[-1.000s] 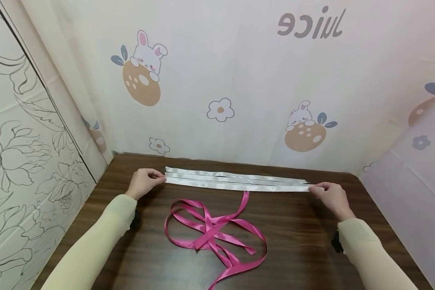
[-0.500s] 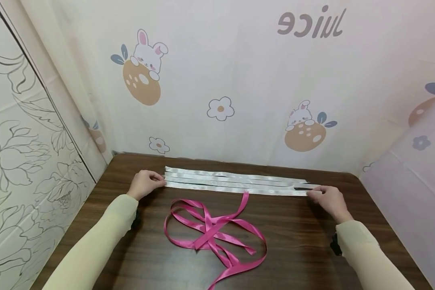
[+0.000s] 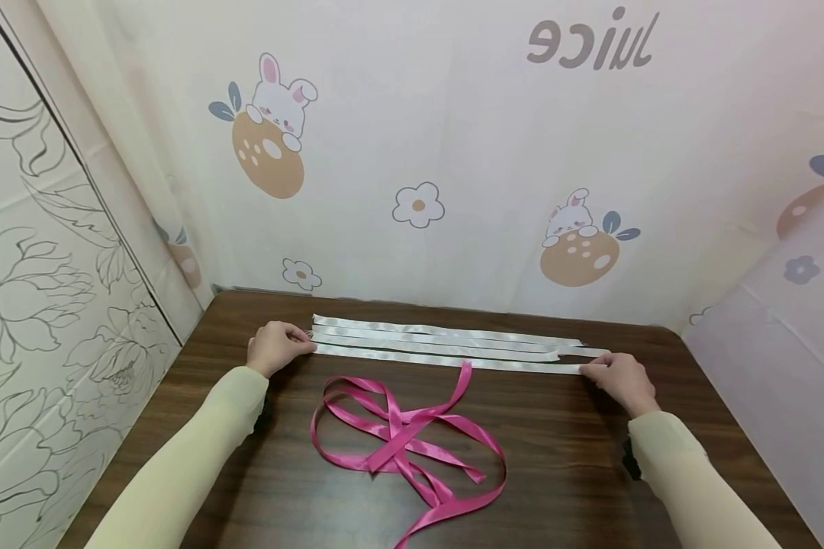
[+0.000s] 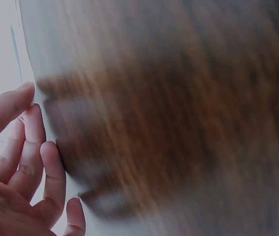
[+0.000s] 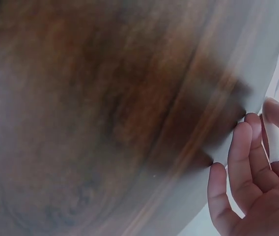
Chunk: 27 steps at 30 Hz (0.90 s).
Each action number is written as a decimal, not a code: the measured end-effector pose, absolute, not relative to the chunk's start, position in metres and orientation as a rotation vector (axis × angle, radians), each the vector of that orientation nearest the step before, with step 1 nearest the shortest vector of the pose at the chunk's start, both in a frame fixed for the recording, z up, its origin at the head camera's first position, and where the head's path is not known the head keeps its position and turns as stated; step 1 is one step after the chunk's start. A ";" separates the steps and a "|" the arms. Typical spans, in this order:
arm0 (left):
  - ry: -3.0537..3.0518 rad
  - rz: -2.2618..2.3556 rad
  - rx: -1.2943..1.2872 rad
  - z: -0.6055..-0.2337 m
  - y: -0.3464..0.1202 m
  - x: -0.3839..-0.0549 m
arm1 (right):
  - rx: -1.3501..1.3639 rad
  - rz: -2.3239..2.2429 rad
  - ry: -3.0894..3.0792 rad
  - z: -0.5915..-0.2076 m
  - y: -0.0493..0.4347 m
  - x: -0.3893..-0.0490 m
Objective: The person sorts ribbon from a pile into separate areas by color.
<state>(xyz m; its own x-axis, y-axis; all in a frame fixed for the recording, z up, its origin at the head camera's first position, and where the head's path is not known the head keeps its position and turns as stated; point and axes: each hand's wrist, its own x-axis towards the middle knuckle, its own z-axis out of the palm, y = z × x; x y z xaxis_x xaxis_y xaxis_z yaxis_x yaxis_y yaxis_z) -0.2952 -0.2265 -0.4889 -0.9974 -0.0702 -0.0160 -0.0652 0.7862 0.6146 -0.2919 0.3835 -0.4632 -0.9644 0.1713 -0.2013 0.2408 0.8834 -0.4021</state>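
Note:
Several white satin ribbon strips (image 3: 446,334) lie side by side across the back of the dark wood table. The front strip (image 3: 391,355) is stretched nearly straight, a narrow gap parting it from the others. At its left end my left hand (image 3: 277,348) pinches it between thumb and fingers. My right hand (image 3: 620,380) pinches the opposite end; in the right wrist view a short white ribbon tail (image 5: 274,142) shows between thumb and fingers. In the left wrist view, the thumb and forefinger tips of my left hand (image 4: 26,162) meet at the table surface.
A long pink satin ribbon (image 3: 401,438) lies in loose loops on the table (image 3: 556,465), in front of the white strips. Its upper end reaches the front strip, and its lower end runs out of view. A patterned curtain (image 3: 419,114) hangs behind the table.
Both hands have drawn the front white strip slightly toward me, away from the strips behind it. A gap has opened, uncovering the strip behind. The pink ribbon stays still.

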 end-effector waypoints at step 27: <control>-2.941 -1.036 0.203 -0.490 -0.228 -0.294 | 0.461 -0.532 2.862 -0.456 0.389 -0.292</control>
<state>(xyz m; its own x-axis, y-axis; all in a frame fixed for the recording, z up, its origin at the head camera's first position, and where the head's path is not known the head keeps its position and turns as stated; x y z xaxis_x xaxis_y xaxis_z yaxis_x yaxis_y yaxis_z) -0.2944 -0.2276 -0.4896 -0.9914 -0.1278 -0.0270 -0.1165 0.7717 0.6252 -0.2924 0.3886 -0.4560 -0.9326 0.2662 -0.2437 0.3361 0.8868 -0.3173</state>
